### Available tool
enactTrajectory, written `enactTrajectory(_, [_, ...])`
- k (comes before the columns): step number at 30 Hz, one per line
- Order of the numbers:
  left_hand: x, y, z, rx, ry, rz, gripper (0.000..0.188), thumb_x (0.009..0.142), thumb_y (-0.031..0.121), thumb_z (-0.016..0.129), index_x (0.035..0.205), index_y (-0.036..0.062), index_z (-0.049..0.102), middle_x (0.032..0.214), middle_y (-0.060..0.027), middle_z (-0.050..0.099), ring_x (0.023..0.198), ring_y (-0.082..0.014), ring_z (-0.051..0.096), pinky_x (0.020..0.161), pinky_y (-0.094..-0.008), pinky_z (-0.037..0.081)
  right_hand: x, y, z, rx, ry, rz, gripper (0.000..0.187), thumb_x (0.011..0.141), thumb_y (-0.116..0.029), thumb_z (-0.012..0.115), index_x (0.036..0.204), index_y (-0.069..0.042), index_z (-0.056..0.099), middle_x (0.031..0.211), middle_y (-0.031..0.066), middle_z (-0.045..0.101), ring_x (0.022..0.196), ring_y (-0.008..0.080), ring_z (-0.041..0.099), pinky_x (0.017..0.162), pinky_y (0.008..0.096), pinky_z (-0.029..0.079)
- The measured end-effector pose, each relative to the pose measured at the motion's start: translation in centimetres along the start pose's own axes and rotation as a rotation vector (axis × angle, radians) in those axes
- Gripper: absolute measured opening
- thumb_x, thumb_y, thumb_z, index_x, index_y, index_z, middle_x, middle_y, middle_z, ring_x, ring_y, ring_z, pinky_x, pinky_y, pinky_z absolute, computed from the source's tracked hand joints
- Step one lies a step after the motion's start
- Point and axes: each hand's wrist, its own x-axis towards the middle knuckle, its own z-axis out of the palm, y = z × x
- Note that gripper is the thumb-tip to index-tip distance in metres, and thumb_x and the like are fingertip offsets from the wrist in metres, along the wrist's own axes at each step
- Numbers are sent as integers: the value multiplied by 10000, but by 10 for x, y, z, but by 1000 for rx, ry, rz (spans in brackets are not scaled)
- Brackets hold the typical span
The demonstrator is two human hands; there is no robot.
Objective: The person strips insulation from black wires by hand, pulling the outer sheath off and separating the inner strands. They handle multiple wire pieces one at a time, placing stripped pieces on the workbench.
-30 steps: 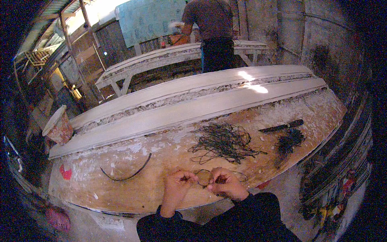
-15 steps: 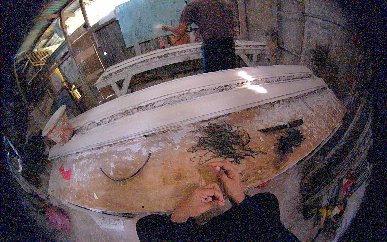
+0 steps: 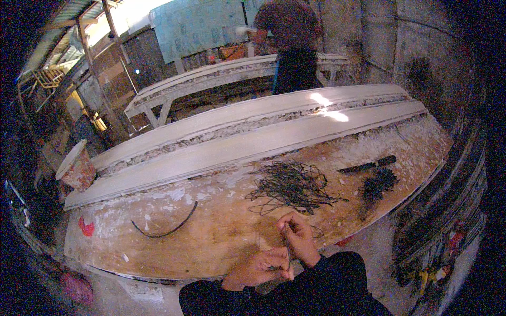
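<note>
Two pinches: left hand (image 3: 259,267), right hand (image 3: 299,237), seemingly on cord (image 3: 320,230), near surface's (image 3: 205,255) near edge; slack could snag nearby tangle (image 3: 295,184).

Head view, single item: wide fisheye, left of a side-by-side pair, worn on the person's head; upright, unmirrored. Faces forward and down, over a long wooden surface (image 3: 205,250). Near range, lower middle: left hand (image 3: 259,267), right hand (image 3: 299,239), dark sleeves (image 3: 340,284). Farther range, top: co-worker (image 3: 288,29), blue sheet (image 3: 195,31). Straight edges bow toward the rim.
</note>
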Motion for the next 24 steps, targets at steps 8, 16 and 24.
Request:
enactTrajectory(8, [-23,19,-18,120,461,-214,72,738,82,600,801,57,623,781,-62,585,782,-166,551,730,-276,435,1,-4,-4,121,65,49,68,786,-91,553,758,-35,526,729,-1,524,677,97,472,621,235,383])
enactTrajectory(16, [-52,12,-61,444,1091,-322,93,718,97,625,709,7,601,681,-38,573,640,-122,511,577,-249,399,-5,-20,4,-180,-378,-192,114,752,-129,603,769,-18,622,680,60,545,661,167,518,585,270,403])
enactTrajectory(24, [-49,-29,-67,310,1187,-187,163,747,112,608,655,24,506,652,-17,495,641,-111,454,596,-240,372,-1,-16,10,-116,-531,-294,145,791,-150,557,803,-10,591,698,78,540,677,186,526,602,279,407])
